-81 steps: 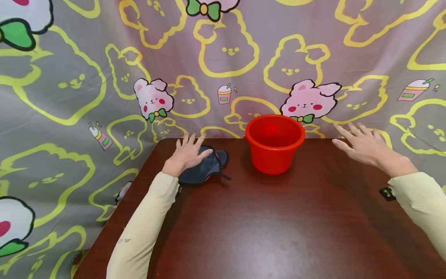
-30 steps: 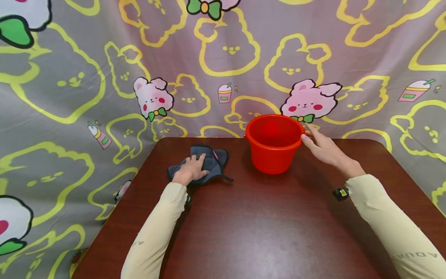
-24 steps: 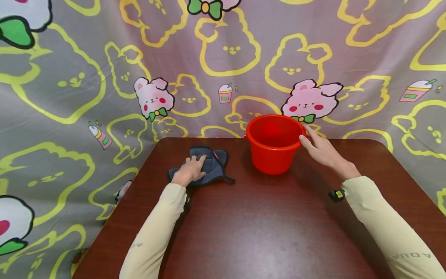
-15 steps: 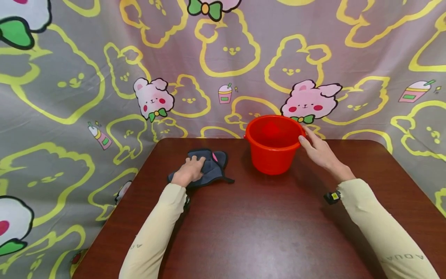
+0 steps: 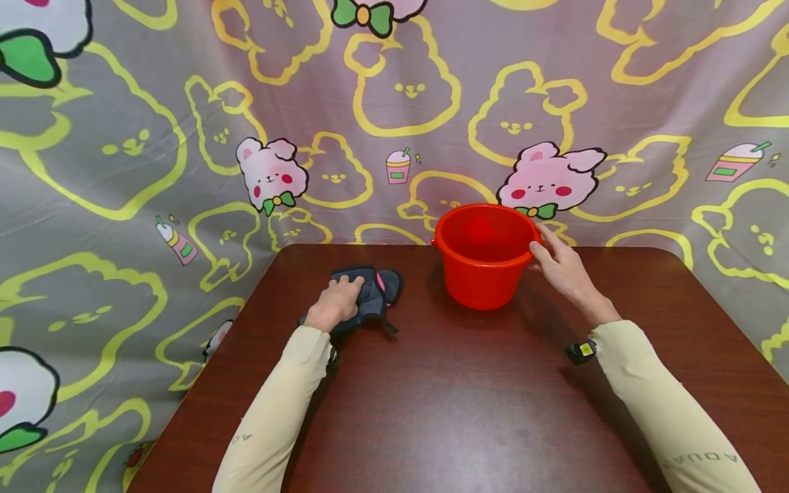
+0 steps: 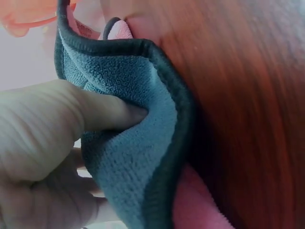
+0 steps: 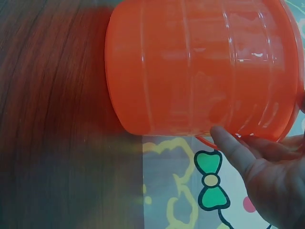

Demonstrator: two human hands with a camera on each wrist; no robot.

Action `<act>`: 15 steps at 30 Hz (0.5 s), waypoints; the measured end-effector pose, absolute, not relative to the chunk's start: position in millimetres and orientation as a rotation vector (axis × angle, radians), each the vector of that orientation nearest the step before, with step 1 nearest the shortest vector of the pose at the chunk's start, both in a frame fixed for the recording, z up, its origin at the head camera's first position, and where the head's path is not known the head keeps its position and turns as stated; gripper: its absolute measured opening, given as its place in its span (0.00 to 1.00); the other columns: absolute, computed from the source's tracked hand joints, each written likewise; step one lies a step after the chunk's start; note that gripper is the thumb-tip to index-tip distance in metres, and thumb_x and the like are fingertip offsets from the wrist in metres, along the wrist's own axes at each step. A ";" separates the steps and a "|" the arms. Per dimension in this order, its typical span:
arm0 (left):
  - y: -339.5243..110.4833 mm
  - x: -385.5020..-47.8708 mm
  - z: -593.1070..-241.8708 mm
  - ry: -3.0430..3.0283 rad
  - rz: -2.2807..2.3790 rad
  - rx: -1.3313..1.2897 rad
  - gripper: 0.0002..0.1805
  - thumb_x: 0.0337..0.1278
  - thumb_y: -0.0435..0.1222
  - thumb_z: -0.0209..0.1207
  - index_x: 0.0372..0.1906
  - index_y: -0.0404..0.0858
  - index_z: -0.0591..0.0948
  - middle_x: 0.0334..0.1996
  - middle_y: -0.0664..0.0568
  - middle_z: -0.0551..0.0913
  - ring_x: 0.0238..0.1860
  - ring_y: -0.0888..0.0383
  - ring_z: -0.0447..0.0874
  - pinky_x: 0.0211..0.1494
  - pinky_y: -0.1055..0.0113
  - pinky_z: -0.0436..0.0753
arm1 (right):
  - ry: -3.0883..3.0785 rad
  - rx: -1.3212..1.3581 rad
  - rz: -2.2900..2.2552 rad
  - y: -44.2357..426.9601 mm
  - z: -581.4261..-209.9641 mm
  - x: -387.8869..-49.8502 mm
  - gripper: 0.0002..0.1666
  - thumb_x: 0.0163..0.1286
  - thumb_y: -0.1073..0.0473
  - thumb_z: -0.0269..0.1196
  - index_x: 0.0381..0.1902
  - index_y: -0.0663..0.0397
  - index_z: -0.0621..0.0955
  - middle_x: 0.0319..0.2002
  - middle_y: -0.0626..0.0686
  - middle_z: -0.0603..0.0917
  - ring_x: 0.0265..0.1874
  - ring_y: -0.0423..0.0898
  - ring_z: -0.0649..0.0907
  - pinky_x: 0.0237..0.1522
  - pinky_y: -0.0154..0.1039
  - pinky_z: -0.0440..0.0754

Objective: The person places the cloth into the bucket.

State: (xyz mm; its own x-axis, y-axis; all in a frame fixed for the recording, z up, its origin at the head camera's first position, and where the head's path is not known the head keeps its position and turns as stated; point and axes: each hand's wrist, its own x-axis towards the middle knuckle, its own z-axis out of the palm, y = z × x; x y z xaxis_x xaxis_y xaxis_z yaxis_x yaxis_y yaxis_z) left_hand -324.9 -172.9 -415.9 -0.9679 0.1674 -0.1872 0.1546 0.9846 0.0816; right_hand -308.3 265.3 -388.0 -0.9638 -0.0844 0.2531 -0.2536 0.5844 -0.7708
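Observation:
A grey-blue cloth with black edging and a pink underside [image 5: 372,301] lies bunched on the table at the left. My left hand [image 5: 335,301] grips it from above; in the left wrist view the thumb presses into a fold of the cloth [image 6: 128,148], with curled fingers of the left hand [image 6: 52,152] partly hidden behind it. A red bucket [image 5: 483,281] stands upright near the back edge. At its right side, my right hand [image 5: 567,270] touches the wall by the rim, thumb and fingers extended. The right wrist view shows the right hand [image 7: 271,171] against the bucket [image 7: 190,71].
The dark reddish-brown wooden table [image 5: 456,411] extends toward the front and both sides. A grey-pink curtain with rabbit and bear drawings [image 5: 407,68] hangs close behind the table and along its left. Black wrist devices sit below both cuffs.
Both hands have come down from above the table, the left onto the cloth, the right leftward to the bucket. Most recently the cloth's right part has bunched leftward; the bucket has stayed put.

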 end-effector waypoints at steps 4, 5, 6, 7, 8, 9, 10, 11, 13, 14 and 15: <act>-173.0 -324.1 -414.1 2.947 0.119 0.252 0.31 0.64 0.35 0.59 0.71 0.44 0.65 0.67 0.35 0.67 0.66 0.34 0.67 0.63 0.40 0.74 | -2.601 0.261 1.379 262.7 -389.1 -307.6 0.37 0.78 0.43 0.46 0.79 0.45 0.52 0.68 0.68 0.69 0.48 0.64 0.84 0.42 0.25 0.82; -173.3 -324.0 -413.4 2.952 0.127 0.257 0.31 0.64 0.35 0.59 0.71 0.44 0.65 0.66 0.34 0.68 0.65 0.34 0.68 0.63 0.40 0.74 | -2.593 0.255 1.396 262.2 -389.5 -307.2 0.38 0.78 0.42 0.46 0.79 0.45 0.52 0.68 0.68 0.69 0.49 0.64 0.84 0.42 0.25 0.82; -173.5 -324.0 -412.7 2.958 0.135 0.260 0.31 0.64 0.35 0.59 0.71 0.44 0.66 0.66 0.34 0.68 0.65 0.34 0.68 0.63 0.40 0.74 | -2.589 0.249 1.410 262.0 -390.0 -307.3 0.38 0.78 0.42 0.46 0.79 0.45 0.52 0.68 0.68 0.68 0.50 0.65 0.84 0.40 0.23 0.82; -173.7 -324.1 -412.1 2.967 0.143 0.265 0.31 0.63 0.34 0.59 0.71 0.44 0.66 0.65 0.34 0.69 0.64 0.35 0.69 0.63 0.41 0.74 | -2.584 0.242 1.424 261.7 -390.3 -307.1 0.38 0.77 0.41 0.46 0.79 0.45 0.52 0.69 0.67 0.68 0.50 0.65 0.83 0.40 0.23 0.81; -173.8 -324.3 -411.6 2.975 0.153 0.267 0.31 0.63 0.35 0.59 0.70 0.44 0.66 0.65 0.34 0.70 0.64 0.35 0.70 0.63 0.41 0.74 | -2.582 0.237 1.434 261.8 -390.7 -307.1 0.38 0.77 0.41 0.46 0.79 0.45 0.51 0.69 0.66 0.67 0.51 0.65 0.83 0.40 0.23 0.81; -173.8 -324.4 -411.1 2.982 0.166 0.267 0.31 0.63 0.35 0.59 0.70 0.44 0.67 0.64 0.34 0.70 0.64 0.36 0.71 0.63 0.41 0.74 | -2.580 0.229 1.444 261.6 -391.0 -306.8 0.39 0.77 0.41 0.46 0.79 0.44 0.51 0.70 0.66 0.67 0.52 0.64 0.83 0.40 0.23 0.81; -173.8 -324.4 -410.5 2.987 0.180 0.266 0.31 0.63 0.35 0.59 0.70 0.44 0.67 0.64 0.35 0.70 0.64 0.36 0.71 0.64 0.42 0.74 | -2.578 0.221 1.454 261.5 -391.4 -306.8 0.39 0.77 0.41 0.46 0.79 0.43 0.51 0.70 0.65 0.67 0.53 0.64 0.82 0.40 0.23 0.81; -173.9 -324.4 -410.0 2.990 0.190 0.270 0.31 0.63 0.35 0.59 0.71 0.44 0.67 0.64 0.35 0.70 0.64 0.37 0.71 0.64 0.42 0.74 | -2.576 0.215 1.462 261.4 -391.8 -307.1 0.39 0.77 0.40 0.46 0.79 0.43 0.51 0.71 0.64 0.67 0.53 0.64 0.82 0.40 0.23 0.81; -173.7 -324.2 -409.0 2.998 0.229 0.270 0.31 0.63 0.35 0.59 0.71 0.43 0.67 0.65 0.36 0.71 0.64 0.38 0.72 0.64 0.43 0.74 | -2.566 0.213 1.473 261.2 -392.3 -307.6 0.38 0.77 0.41 0.46 0.79 0.43 0.51 0.71 0.64 0.67 0.54 0.63 0.82 0.40 0.24 0.82; -173.7 -323.9 -408.5 3.000 0.246 0.275 0.31 0.63 0.36 0.59 0.71 0.43 0.67 0.65 0.36 0.71 0.64 0.39 0.72 0.65 0.43 0.74 | -2.561 0.216 1.475 261.3 -392.7 -307.8 0.38 0.77 0.42 0.46 0.79 0.44 0.52 0.70 0.65 0.67 0.53 0.63 0.82 0.40 0.24 0.82; -173.8 -323.5 -407.9 3.002 0.262 0.281 0.31 0.63 0.35 0.58 0.71 0.43 0.67 0.65 0.36 0.71 0.63 0.39 0.72 0.65 0.43 0.74 | -2.557 0.217 1.478 261.2 -392.7 -307.9 0.38 0.77 0.42 0.46 0.79 0.44 0.52 0.70 0.65 0.67 0.53 0.62 0.82 0.40 0.24 0.82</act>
